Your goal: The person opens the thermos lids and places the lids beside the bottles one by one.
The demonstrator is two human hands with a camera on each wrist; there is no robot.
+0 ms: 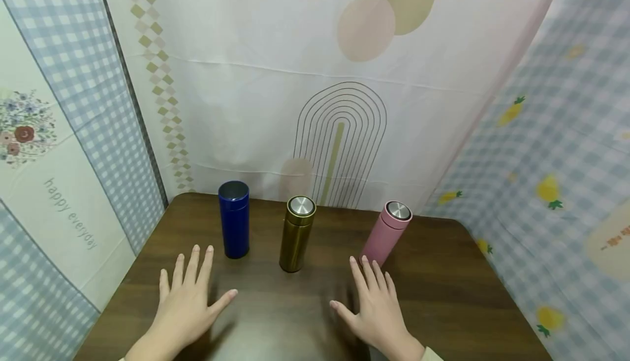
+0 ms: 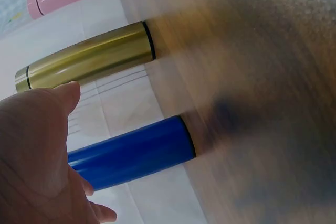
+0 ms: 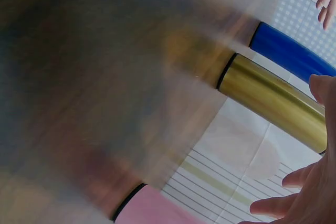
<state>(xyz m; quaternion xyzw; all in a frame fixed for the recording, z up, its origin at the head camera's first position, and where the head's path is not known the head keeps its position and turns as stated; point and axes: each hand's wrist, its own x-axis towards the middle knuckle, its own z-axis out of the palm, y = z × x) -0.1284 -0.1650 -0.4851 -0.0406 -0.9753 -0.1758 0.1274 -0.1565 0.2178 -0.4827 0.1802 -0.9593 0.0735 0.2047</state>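
Three slim thermos bottles stand upright across the table. The blue thermos (image 1: 235,227) is at the left, the gold thermos (image 1: 295,240) in the middle, the pink thermos (image 1: 385,235) at the right. Gold and pink have silver-topped lids; the blue one's top looks dark. My left hand (image 1: 184,303) is held over the table in front of the blue thermos, fingers spread, holding nothing. My right hand (image 1: 376,309) is spread likewise, its fingertips just in front of the pink thermos and overlapping its base in the head view. In the left wrist view the blue thermos (image 2: 136,153) appears beyond the fingers.
The dark wooden table (image 1: 433,273) has rounded back corners. A white patterned cloth (image 1: 236,120) hangs close behind its back edge. Checked cloths hang at both sides, a blue one (image 1: 88,76) at the left and one with pineapples (image 1: 531,147) at the right.
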